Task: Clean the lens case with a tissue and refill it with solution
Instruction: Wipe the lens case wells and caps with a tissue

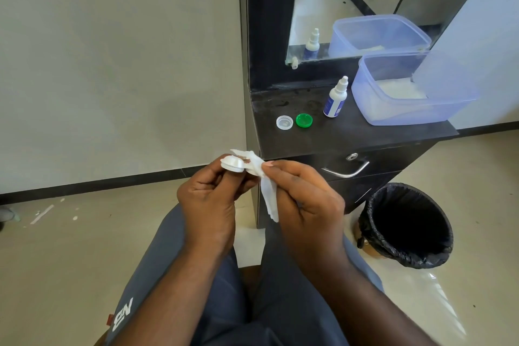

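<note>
My left hand point(209, 199) holds the white lens case point(232, 163) up over my lap, fingers curled round it. My right hand point(306, 199) pinches a white tissue point(268, 194) whose upper end is pushed into the right well of the case; the rest hangs down. On the dark cabinet top point(351, 132) lie two loose caps, a clear white cap point(284, 122) and a green cap point(304, 120). The solution bottle point(335, 98), white with a blue label, stands upright behind them with its cap on.
A bluish translucent plastic box point(407, 90) holding white tissues stands at the right of the cabinet top, under a mirror point(351, 3). A black-lined waste bin point(407, 225) stands on the floor to the right. The cabinet drawer has a metal handle point(346, 171).
</note>
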Available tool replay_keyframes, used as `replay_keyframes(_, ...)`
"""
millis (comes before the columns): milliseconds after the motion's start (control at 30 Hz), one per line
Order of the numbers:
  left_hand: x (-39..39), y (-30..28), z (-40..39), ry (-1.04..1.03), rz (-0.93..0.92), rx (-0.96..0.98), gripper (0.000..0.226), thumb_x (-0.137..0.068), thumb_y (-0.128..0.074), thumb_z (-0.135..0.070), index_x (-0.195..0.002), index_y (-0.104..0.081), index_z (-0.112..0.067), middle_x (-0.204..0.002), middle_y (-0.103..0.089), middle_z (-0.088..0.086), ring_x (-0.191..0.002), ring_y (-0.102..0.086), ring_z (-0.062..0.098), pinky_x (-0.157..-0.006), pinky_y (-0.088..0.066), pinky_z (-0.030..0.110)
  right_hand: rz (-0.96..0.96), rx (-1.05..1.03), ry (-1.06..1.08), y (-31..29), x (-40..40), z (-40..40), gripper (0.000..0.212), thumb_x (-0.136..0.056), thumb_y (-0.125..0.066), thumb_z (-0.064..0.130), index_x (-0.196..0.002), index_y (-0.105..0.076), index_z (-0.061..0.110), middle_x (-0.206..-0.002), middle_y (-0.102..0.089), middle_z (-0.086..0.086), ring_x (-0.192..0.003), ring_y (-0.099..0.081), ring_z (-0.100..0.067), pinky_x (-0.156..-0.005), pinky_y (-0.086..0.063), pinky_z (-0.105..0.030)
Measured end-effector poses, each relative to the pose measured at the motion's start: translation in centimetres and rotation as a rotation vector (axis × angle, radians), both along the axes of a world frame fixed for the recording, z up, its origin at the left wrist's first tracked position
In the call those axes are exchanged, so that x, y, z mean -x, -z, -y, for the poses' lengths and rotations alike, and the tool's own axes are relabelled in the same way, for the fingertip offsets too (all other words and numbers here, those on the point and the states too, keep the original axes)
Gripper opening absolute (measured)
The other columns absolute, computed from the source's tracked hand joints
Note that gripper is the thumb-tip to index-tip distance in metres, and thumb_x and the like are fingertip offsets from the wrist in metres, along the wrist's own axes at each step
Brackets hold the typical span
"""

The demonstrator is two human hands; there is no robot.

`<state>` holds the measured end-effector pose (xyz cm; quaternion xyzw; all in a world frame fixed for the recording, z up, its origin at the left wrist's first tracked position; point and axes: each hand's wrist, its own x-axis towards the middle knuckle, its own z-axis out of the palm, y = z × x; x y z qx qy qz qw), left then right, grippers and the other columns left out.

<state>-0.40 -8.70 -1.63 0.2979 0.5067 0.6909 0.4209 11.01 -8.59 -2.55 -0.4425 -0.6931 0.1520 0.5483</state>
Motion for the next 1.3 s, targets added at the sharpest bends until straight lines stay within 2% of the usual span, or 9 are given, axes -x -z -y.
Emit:
replay_keyframes(133,-0.3,-0.2,0.2,0.051,-0.033,-0.035,0.030,-0.081,-0.065,-0.001,-0.082,-0.079,-0.027,-0.080,-0.077,-0.004,-0.080,-0.074,0.020,-0.066,-0.058,0.027,-0.047,0.177,-0.006,0.1,0.0,-0.9,0.025,-0.087,-0.052,0.006,-0.102,-0.072,0.002,-0.101,-0.068,0.001,-0.095,-0.062,-0.005,-0.083,-0.047,-0.008)
replay_keyframes(267,0.0,-0.2,0.2,0.062,-0.133,-0.059,0.020,-0.077,-0.068,-0.007,-0.083,-0.078,-0.023,-0.077,-0.076,-0.006,-0.075,-0.073,0.017,-0.064,-0.057,0.023,-0.116,0.293,-0.049,-0.1,-0.2,-0.7,0.027,-0.086,-0.052,0.005,-0.103,-0.072,0.005,-0.099,-0.072,-0.002,-0.093,-0.065,-0.006,-0.080,-0.050,-0.013)
replay_keyframes(533,0.6,-0.1,-0.1,0.140,-0.391,-0.056,0.018,-0.079,-0.071,-0.009,-0.091,-0.074,-0.022,-0.075,-0.075,-0.003,-0.067,-0.070,0.017,-0.064,-0.057,0.023,-0.154,0.343,-0.122,-0.7,-1.1,-1.4,0.033,-0.082,-0.052,-0.014,-0.096,-0.074,0.007,-0.093,-0.070,0.004,-0.091,-0.065,-0.005,-0.079,-0.048,-0.011)
replay_keyframes(633,0.5,-0.1,-0.6,0.137,-0.411,0.007,0.019,-0.081,-0.071,-0.006,-0.090,-0.075,-0.022,-0.075,-0.074,-0.001,-0.068,-0.071,0.020,-0.065,-0.058,0.024,-0.171,0.247,-0.081,-0.1,-1.1,-1.2,0.031,-0.080,-0.054,-0.015,-0.094,-0.073,0.004,-0.095,-0.070,0.000,-0.090,-0.066,-0.006,-0.080,-0.051,-0.015)
replay_keyframes(733,0.9,-0.1,-1.3,0.151,-0.458,0.075,0.017,-0.082,-0.070,-0.005,-0.090,-0.077,-0.018,-0.074,-0.076,-0.001,-0.069,-0.072,0.019,-0.067,-0.060,0.031,-0.073,0.138,-0.054,0.8,-1.2,-0.8,0.023,-0.082,-0.056,-0.007,-0.091,-0.074,0.004,-0.097,-0.071,-0.006,-0.092,-0.067,-0.013,-0.079,-0.055,-0.024)
replay_keyframes(833,1.6,-0.4,-2.3,0.194,-0.533,0.104,0.014,-0.082,-0.070,-0.008,-0.085,-0.078,-0.019,-0.071,-0.075,0.001,-0.067,-0.072,0.021,-0.070,-0.061,0.041,0.217,0.091,-0.113,1.0,-3.0,-1.3,0.024,-0.078,-0.051,0.004,-0.081,-0.075,0.008,-0.091,-0.072,-0.004,-0.085,-0.065,-0.015,-0.075,-0.054,-0.026)
replay_keyframes(933,2.3,-1.7,-3.9,0.352,-0.773,0.064,0.014,-0.081,-0.071,-0.010,-0.083,-0.078,-0.023,-0.071,-0.074,0.005,-0.068,-0.070,0.027,-0.070,-0.059,0.044,0.286,0.185,-0.109,0.7,-6.4,-3.2,0.030,-0.073,-0.044,0.010,-0.073,-0.074,0.009,-0.086,-0.072,-0.002,-0.081,-0.064,-0.011,-0.076,-0.052,-0.028)
replay_keyframes(1133,-0.2,-4.7,-10.2,0.731,-1.427,0.018,0.014,-0.082,-0.069,-0.016,-0.093,-0.076,-0.018,-0.086,-0.073,0.001,-0.074,-0.063,0.013,-0.070,-0.055,0.036,0.273,0.273,0.087,-0.9,-11.3,-5.1,0.027,-0.078,-0.058,-0.015,-0.082,-0.075,0.006,-0.092,-0.069,-0.002,-0.082,-0.063,-0.005,-0.084,-0.044,-0.005)
replay_keyframes(1300,-3.6,-6.0,-15.6,0.997,-1.698,0.064,0.009,-0.084,-0.067,-0.015,-0.091,-0.071,-0.018,-0.082,-0.062,-0.009,-0.074,-0.059,0.008,-0.063,-0.048,0.021,0.269,0.204,0.076,-0.7,-12.2,-5.8,0.024,-0.077,-0.056,-0.009,-0.082,-0.075,0.005,-0.092,-0.071,-0.006,-0.083,-0.064,-0.007,-0.085,-0.045,-0.010)
